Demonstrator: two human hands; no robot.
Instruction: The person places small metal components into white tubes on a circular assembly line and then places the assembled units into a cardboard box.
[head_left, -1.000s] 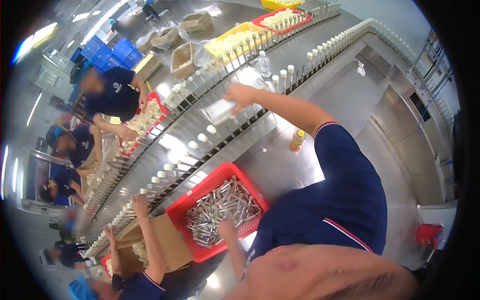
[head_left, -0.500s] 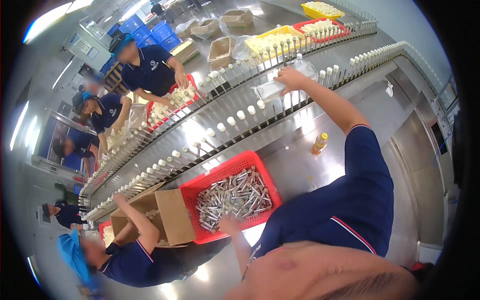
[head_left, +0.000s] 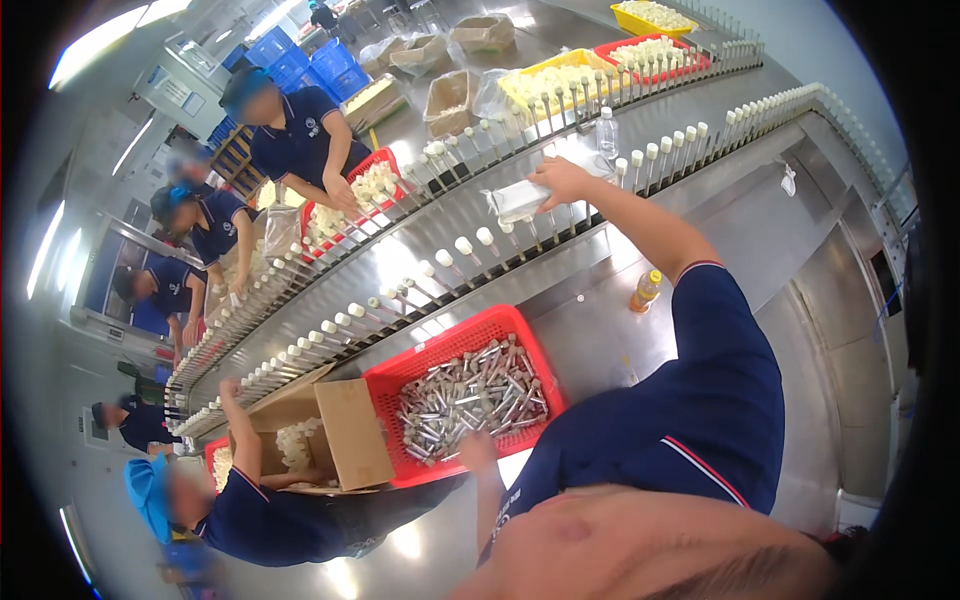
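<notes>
From the head view, I see the right hand (head_left: 563,182) resting over a white packet (head_left: 515,203) on the table (head_left: 345,283); whether it grips, I can't tell. The left hand (head_left: 478,453), blurred, its grip unclear, is at the red basket (head_left: 378,395) of metal pieces (head_left: 470,395).

- Right hand (head_left: 562,184) and white packet (head_left: 520,202) are farther left of the clear bottle (head_left: 607,134) than 0.5 s ago.
- A facing co-worker's 2 hands (head_left: 341,190), earlier apart, are close together.
</notes>
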